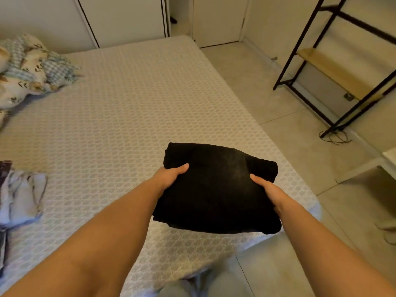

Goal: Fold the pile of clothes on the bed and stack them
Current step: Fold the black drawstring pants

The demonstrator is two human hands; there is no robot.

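Both hands hold a folded black garment (216, 189) over the near right corner of the bed (132, 99). The left hand (169, 175) grips its left edge with the thumb laid on top and the fingers tucked out of sight underneath; the right hand (267, 192) does the same on the right edge. The bundle looks already folded into a thick, roughly square pad (its near edge sags a little below the hands), so the folding of this piece seems done and the step in hand is carrying it to a stack.

A pale crumpled garment (21, 198) lies at the left edge of the bed, with something darker beside it, apparently still to be folded. A patterned bedding heap (32, 67) sits at the far left.

No stack is visible yet, so the next move calls for choosing a bare patch of bed, lowering the bundle flat with both hands level so the layers do not slip apart, then sliding the fingers out from under.
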